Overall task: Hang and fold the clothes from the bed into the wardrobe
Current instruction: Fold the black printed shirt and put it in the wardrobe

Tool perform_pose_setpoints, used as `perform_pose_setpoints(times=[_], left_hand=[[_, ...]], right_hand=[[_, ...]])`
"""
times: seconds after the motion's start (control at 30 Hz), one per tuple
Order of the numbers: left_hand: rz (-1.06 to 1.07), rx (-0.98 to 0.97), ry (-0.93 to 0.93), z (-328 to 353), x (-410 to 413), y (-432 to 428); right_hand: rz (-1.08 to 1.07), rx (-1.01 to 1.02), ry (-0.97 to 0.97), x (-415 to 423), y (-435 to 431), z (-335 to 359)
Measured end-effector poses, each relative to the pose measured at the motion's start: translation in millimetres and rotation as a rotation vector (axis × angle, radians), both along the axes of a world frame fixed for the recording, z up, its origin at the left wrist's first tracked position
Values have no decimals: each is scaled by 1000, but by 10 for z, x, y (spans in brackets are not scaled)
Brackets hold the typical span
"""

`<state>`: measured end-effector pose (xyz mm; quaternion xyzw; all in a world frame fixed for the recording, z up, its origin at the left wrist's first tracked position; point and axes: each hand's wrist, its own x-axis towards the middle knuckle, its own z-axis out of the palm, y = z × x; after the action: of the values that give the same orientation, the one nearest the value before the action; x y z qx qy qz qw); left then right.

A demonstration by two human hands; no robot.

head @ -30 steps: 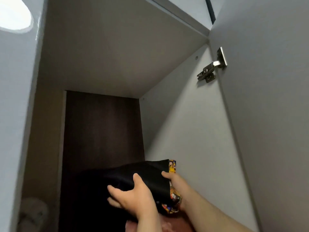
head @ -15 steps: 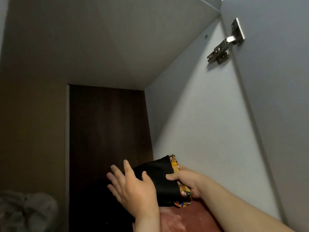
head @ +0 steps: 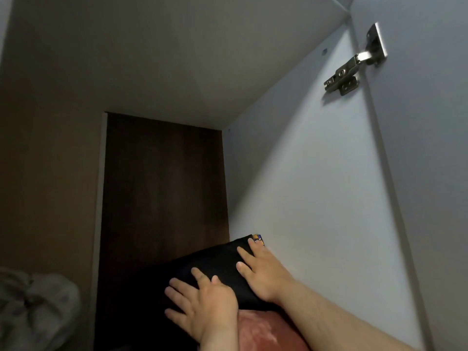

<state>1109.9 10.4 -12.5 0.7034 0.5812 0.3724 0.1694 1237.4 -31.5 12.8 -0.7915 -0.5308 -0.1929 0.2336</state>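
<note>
Noted folded black garment [head: 217, 269] atop a reddish folded cloth [head: 258, 330], against the right-hand wardrobe wall [head: 304, 186]. Pressed under left hand [head: 207, 307] and right hand [head: 263, 272], both flat, fingers straight, gripping nothing. Judged stacking step nearly done; then to lift palms without dragging folds.

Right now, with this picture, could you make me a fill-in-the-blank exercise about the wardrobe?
1. The left hand and the right hand rest flat on a folded ____ garment.
2. The metal hinge is fixed at the upper ____ of the view.
3. The back panel behind the hands is dark ____.
4. The pale bundle lies at the lower ____ of the view.
Missing words: black; right; brown; left.
</note>
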Motion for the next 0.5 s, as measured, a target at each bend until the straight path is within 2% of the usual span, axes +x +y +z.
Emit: perform_pose_setpoints(times=[0.1,0.27,0.43,0.5], left_hand=[[-19,-56,27,-35,66,16],[-86,-67,69,-80,86,37],[-87,-82,101,-98,62,41],[-62,-64,109,-82,56,20]], right_hand=[[-8,-117,-7,42,75,4],[-24,-373,180,9,259,78],[0,-436,106,-53,251,56],[21,-300,124,-10,203,20]])
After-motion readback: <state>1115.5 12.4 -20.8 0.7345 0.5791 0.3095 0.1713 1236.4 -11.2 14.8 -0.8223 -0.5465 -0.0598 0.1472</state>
